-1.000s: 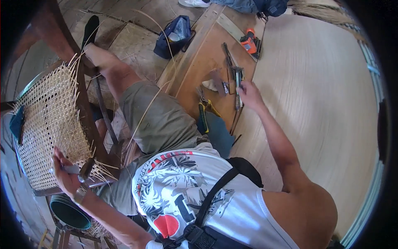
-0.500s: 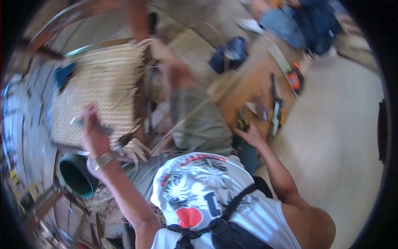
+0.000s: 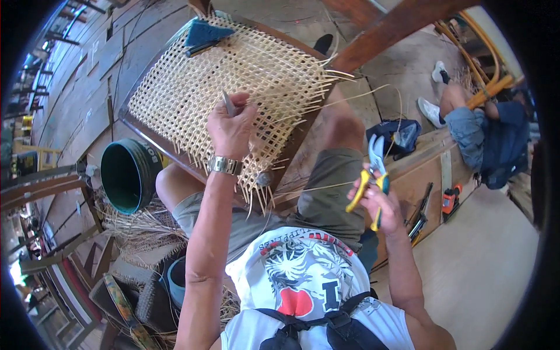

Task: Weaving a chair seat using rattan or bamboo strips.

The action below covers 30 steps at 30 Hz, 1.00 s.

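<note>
Cane seat lies under left hand gripping a tool; right hand clasps pliers.

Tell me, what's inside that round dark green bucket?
The bucket looks dark inside. Only its green inner wall shows, with nothing visible in it, but shadow hides the bottom. It sits beside the woven cane seat near the left hand.

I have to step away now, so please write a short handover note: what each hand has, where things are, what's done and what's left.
Left hand: grips a thin metal tool on the woven cane seat.
Right hand: holds yellow-handled cutters, raised off the seat.
Seat frame rests across the lap; dark bucket beside it.
Done: the weave fills the seat.
Left: loose cane ends stick out untrimmed along the near and right edges.
</note>
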Each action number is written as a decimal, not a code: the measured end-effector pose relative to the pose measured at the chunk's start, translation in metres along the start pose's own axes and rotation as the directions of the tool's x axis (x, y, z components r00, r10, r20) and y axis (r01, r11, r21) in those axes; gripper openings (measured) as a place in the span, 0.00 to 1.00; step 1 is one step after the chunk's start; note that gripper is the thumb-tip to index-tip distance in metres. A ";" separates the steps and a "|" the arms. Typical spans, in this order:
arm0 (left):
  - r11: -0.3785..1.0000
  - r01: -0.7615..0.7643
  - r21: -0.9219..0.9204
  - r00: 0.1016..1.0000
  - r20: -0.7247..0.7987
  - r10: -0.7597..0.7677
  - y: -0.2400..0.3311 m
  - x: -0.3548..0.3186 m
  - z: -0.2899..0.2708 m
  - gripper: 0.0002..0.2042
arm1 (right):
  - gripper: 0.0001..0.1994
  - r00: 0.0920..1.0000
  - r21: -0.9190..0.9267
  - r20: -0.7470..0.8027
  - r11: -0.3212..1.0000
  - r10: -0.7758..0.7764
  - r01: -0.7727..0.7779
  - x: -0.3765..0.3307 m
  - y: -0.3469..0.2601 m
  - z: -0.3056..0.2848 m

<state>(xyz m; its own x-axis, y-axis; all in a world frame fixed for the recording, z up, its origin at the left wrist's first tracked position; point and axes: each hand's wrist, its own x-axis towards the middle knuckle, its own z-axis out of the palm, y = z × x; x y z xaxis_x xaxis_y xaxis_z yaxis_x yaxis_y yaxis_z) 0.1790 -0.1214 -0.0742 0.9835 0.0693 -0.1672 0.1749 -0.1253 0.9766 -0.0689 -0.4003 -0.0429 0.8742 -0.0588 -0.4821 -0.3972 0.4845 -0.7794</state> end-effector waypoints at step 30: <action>0.913 0.328 -0.244 0.926 0.275 -0.259 0.047 -0.042 -0.024 0.10 | 0.32 0.866 -0.594 0.491 0.765 0.100 0.248 0.106 -0.077 0.138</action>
<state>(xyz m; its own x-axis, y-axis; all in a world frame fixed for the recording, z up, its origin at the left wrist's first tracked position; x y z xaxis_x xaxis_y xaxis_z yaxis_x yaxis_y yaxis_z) 0.1450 -0.1061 -0.0183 0.8782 -0.1755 -0.4450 0.4706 0.1502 0.8694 0.0930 -0.3230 0.0210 0.8540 0.4260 -0.2987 -0.2529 -0.1620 -0.9538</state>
